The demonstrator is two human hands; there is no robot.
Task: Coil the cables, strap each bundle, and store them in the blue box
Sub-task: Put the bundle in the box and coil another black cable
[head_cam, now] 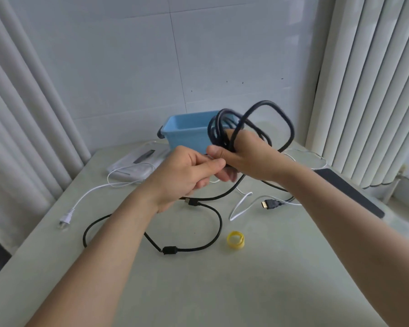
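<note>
Coiling is the step in hand: the right hand (250,159) grips the black cable (265,102) loops, the left hand (189,171) pinches the cable beside it, and next the loose tail (229,191) needs winding in.

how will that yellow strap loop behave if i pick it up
The yellow strap looks thin and small, so probably very light. It lies flat on the table, so rolling seems unlikely. Curled on itself, it may unwind when pinched.
</note>
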